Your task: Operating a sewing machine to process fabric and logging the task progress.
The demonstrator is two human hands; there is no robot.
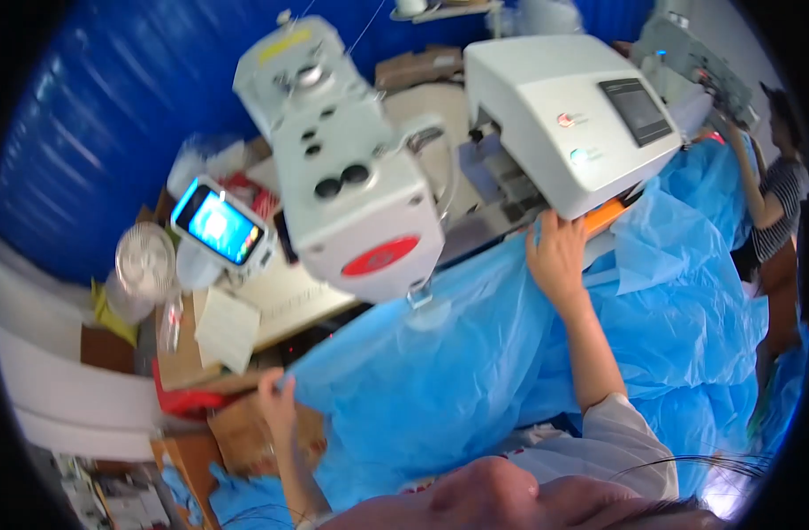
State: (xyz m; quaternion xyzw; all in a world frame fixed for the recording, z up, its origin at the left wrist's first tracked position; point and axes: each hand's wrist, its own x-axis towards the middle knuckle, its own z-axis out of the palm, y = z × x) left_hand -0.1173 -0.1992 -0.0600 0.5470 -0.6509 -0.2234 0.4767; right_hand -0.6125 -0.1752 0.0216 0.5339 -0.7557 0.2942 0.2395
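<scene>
I'm pinching the blue fabric [475, 353] in both grips, left hand [279, 399] at 7 o'clock, right hand [559, 256] at 1; uneven pull could bunch it under the sewing head [351, 177].

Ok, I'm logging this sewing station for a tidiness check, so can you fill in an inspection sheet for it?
Surface: table mostly covered by blue fabric.
Job's things: fabric runs under the sewing machine; a white control box stands behind it.
Clutter: phone with lit screen, small fan, paper, cardboard box.
Hands: left hand pinches the fabric's left edge; right hand presses the fabric near the control box.
Cables: thin thread above the machine.
Surroundings: blue wall; another person at a machine on the right.
</scene>
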